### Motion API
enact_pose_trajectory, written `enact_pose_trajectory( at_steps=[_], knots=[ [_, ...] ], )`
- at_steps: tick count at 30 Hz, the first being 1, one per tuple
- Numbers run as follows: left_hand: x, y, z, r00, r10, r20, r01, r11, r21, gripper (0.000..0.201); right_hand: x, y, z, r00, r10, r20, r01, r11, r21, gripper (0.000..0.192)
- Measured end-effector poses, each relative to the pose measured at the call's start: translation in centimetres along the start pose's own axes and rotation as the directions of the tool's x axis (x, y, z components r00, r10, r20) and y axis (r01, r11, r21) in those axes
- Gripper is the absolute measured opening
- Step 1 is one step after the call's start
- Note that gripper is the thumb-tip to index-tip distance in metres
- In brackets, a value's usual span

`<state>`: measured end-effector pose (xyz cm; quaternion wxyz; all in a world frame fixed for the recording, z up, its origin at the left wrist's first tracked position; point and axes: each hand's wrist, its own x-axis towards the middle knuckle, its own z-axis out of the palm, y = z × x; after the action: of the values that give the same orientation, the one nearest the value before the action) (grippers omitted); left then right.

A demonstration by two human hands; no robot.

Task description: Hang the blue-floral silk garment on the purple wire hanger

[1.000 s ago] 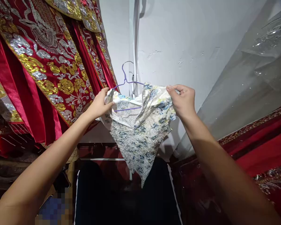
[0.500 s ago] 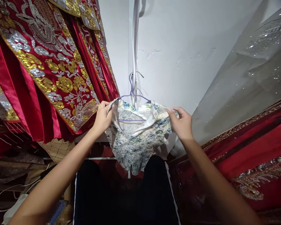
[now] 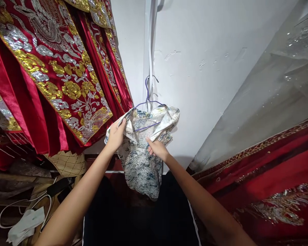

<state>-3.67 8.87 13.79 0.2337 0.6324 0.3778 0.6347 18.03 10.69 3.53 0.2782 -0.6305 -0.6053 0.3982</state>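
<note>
A white blouse with a blue and yellow print (image 3: 142, 169) hangs on a purple hanger (image 3: 147, 90) against the white wall. The hanger's lower bar shows through the open neckline. My left hand (image 3: 115, 135) is closed on the blouse's left shoulder and collar edge, thumb on top. My right hand (image 3: 156, 149) pinches the front of the neckline, low on the collar's right side. The lower part of the blouse drapes down between my knees.
Red garments with gold and silver sequins (image 3: 72, 90) hang at the left. A sheer sparkly fabric (image 3: 261, 89) and a red embroidered cloth (image 3: 272, 177) are at the right. A white cable (image 3: 5, 213) and a crumpled white tissue (image 3: 28, 223) lie lower left.
My right hand has left the right sleeve and moved inward and down to the front of the neckline. My left hand stays on the left shoulder. The right sleeve now hangs loose.
</note>
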Motion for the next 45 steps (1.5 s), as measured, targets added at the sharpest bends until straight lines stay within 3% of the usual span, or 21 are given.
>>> enact_pose_trajectory(
  at_steps=[4,7,10,15,18,20,23,27,32,35,40,45],
  knots=[
    [-0.3,-1.2,-0.1,1.000,-0.028,0.012,0.029,0.991,-0.133,0.036,0.2,1.7,2.4,1.000,0.010,-0.005,-0.010,0.997,0.078,0.043],
    [-2.1,-2.7,0.6,0.990,-0.101,0.095,0.124,0.954,-0.273,0.041,-1.3,3.5,4.2,0.999,0.034,-0.007,-0.032,0.982,0.185,0.040],
    [-6.1,-4.4,2.0,0.974,-0.197,0.116,0.225,0.909,-0.350,0.054,-4.1,4.7,6.2,0.998,0.043,-0.053,-0.024,0.947,0.319,0.040],
    [-14.9,-7.5,3.6,0.879,-0.457,0.136,0.476,0.818,-0.323,0.031,-8.7,5.2,9.4,0.979,0.046,-0.198,0.074,0.828,0.556,0.049],
    [-18.5,-8.2,3.8,0.846,-0.490,0.211,0.533,0.770,-0.349,0.036,-10.0,4.7,9.8,0.983,0.020,-0.181,0.111,0.722,0.683,0.050],
    [-19.4,-7.7,3.9,0.852,-0.459,0.252,0.520,0.797,-0.308,0.037,-10.3,4.2,9.5,0.989,0.005,-0.147,0.099,0.713,0.694,0.050],
    [-19.3,-6.1,4.2,0.875,-0.426,0.230,0.473,0.854,-0.217,0.023,-10.9,3.6,8.9,0.990,0.006,-0.142,0.096,0.707,0.701,0.048],
    [-19.3,-4.6,5.3,0.859,-0.461,0.225,0.506,0.832,-0.228,0.021,-11.8,3.0,8.3,0.993,-0.031,-0.115,0.107,0.659,0.744,0.045],
    [-20.2,-4.8,6.6,0.844,-0.504,0.186,0.537,0.794,-0.284,0.024,-12.3,2.4,7.7,0.994,-0.048,-0.095,0.104,0.630,0.770,0.042],
    [-20.3,-4.9,6.7,0.869,-0.466,0.167,0.491,0.853,-0.177,0.022,-12.4,2.0,6.7,0.994,-0.004,-0.111,0.085,0.669,0.738,0.037],
    [-20.3,-4.3,7.2,0.933,-0.311,0.179,0.311,0.950,0.030,0.019,-12.5,0.4,3.0,0.976,0.053,-0.211,0.110,0.719,0.686,0.029],
    [-20.7,-4.0,8.1,0.936,-0.275,0.220,0.261,0.961,0.090,0.017,-10.8,-4.1,-2.1,0.945,-0.088,-0.315,0.274,0.737,0.618,0.030]
  ],
)
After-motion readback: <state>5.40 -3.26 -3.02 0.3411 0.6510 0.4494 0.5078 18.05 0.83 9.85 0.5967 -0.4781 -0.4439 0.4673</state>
